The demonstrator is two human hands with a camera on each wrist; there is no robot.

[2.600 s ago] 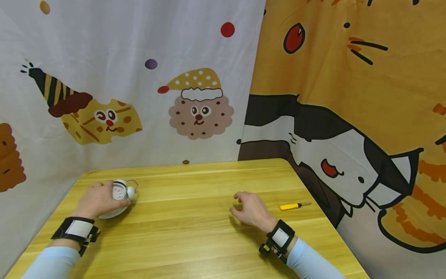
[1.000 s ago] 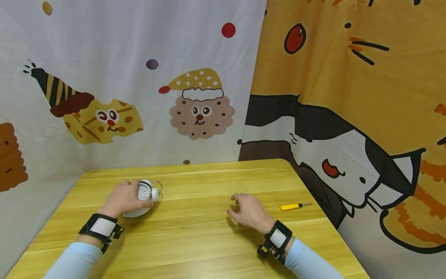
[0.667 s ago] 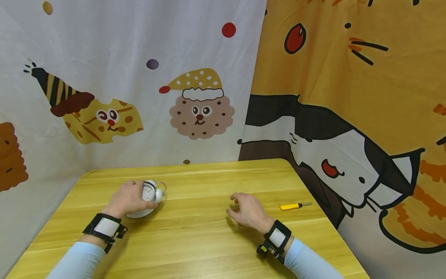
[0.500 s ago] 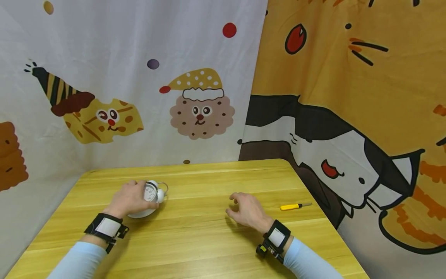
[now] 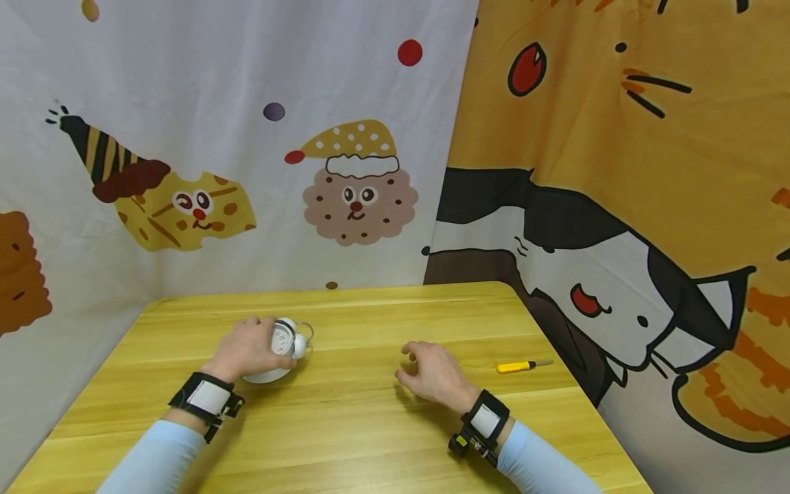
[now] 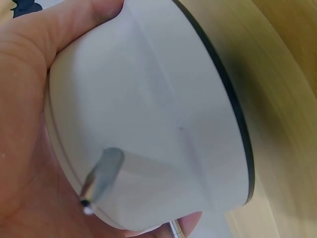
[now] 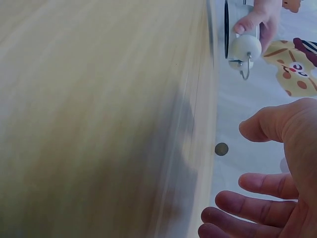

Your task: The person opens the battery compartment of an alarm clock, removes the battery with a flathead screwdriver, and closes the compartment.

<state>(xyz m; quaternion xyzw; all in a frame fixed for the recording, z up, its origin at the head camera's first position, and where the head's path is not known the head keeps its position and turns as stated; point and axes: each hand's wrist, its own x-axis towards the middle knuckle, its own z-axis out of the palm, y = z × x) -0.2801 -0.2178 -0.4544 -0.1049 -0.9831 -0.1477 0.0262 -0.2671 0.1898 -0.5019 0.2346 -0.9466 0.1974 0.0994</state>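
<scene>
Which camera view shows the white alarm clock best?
The head view: the alarm clock shows its printed side, bell and handle together, partly behind the left hand. Left wrist: close-up body and metal foot. Right wrist: bell and handle, but small.

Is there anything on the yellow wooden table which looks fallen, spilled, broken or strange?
Yes: the round white twin-bell alarm clock, held in the left hand, is turned face-down toward the table, its printed back upward and bells sideways; a clock normally stands upright. I see no spill or damage.
</scene>
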